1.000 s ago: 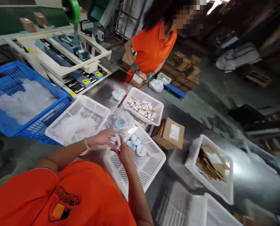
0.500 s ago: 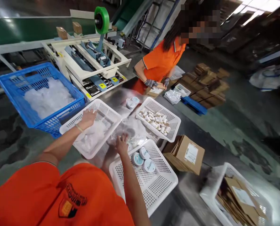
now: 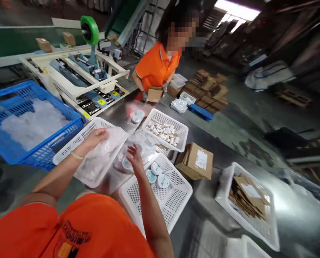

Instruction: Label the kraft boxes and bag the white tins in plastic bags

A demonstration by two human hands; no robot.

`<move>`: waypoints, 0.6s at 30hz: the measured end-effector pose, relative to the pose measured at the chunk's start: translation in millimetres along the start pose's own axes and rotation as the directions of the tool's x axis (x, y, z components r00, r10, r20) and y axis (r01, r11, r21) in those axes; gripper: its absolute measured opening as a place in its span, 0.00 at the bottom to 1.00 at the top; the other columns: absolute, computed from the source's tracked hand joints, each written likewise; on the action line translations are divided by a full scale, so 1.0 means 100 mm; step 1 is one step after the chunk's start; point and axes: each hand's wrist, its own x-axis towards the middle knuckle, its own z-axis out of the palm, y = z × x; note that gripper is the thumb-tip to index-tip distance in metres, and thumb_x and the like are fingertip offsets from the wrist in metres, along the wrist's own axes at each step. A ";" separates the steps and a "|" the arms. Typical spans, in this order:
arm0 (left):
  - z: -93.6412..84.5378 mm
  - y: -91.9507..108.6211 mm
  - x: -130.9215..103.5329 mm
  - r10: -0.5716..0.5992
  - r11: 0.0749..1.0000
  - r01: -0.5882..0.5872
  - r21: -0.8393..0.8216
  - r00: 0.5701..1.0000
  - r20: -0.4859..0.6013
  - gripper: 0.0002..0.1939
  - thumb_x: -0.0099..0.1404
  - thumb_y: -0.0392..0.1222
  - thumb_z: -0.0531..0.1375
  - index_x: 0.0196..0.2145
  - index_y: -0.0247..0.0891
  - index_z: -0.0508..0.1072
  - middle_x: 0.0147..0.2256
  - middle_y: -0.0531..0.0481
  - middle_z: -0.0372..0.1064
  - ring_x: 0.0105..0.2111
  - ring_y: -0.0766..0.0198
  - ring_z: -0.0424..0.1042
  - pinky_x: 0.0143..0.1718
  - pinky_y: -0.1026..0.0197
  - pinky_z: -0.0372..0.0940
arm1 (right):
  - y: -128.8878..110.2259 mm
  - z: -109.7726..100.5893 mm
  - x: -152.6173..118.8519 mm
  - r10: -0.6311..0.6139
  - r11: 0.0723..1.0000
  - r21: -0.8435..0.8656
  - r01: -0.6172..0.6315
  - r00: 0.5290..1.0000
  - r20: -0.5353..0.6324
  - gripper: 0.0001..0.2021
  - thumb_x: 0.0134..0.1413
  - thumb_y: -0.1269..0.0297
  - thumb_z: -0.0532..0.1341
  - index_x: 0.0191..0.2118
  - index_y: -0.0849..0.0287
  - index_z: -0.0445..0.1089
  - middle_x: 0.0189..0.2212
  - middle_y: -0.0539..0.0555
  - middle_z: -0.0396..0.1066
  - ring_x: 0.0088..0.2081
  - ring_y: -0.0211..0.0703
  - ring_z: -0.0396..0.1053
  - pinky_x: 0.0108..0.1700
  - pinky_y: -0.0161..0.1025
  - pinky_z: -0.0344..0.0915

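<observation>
bag (image 3: 115, 138) pickup seems the step: i see the left hand (image 3: 94, 138) pinching it over a white basket (image 3: 88, 129), right hand (image 3: 136, 163) spread and empty near round tins (image 3: 163, 181), and judge next move needs those free fingers at its edge.

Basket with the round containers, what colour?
The basket is white; best seen in the head view.
</observation>
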 end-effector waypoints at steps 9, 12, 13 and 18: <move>0.90 -0.29 -0.35 -0.054 0.993 0.022 0.114 0.957 0.286 0.25 0.56 0.71 0.67 0.29 0.47 0.76 0.34 0.46 0.78 0.40 0.47 0.77 0.44 0.48 0.73 | -0.19 -0.02 -0.28 0.059 0.912 0.409 0.022 0.981 -0.184 0.23 0.32 0.45 0.79 0.24 0.52 0.70 0.21 0.48 0.69 0.26 0.42 0.66 0.31 0.41 0.69; 1.03 -0.41 -0.31 -0.102 0.992 0.075 0.099 0.945 0.312 0.30 0.49 0.75 0.68 0.40 0.52 0.80 0.46 0.41 0.83 0.49 0.39 0.80 0.49 0.43 0.75 | -0.15 -0.15 -0.40 0.064 0.955 0.297 -0.002 0.978 -0.198 0.21 0.34 0.48 0.78 0.22 0.53 0.70 0.19 0.48 0.69 0.22 0.39 0.62 0.25 0.37 0.62; 1.07 -0.43 -0.31 -0.106 0.992 0.079 0.096 0.941 0.322 0.33 0.44 0.74 0.70 0.43 0.54 0.81 0.48 0.41 0.84 0.51 0.38 0.81 0.51 0.42 0.76 | -0.15 -0.19 -0.44 0.066 0.967 0.255 -0.021 0.984 -0.168 0.20 0.36 0.48 0.79 0.23 0.53 0.71 0.19 0.48 0.69 0.20 0.37 0.60 0.23 0.36 0.58; 1.17 -0.45 -0.38 -0.149 0.978 0.083 0.193 0.921 0.359 0.29 0.43 0.72 0.71 0.34 0.50 0.80 0.37 0.46 0.82 0.45 0.40 0.83 0.49 0.41 0.78 | -0.13 -0.41 -0.61 0.046 0.972 0.233 -0.033 0.997 -0.054 0.27 0.28 0.49 0.84 0.32 0.52 0.73 0.23 0.43 0.72 0.19 0.35 0.61 0.21 0.34 0.55</move>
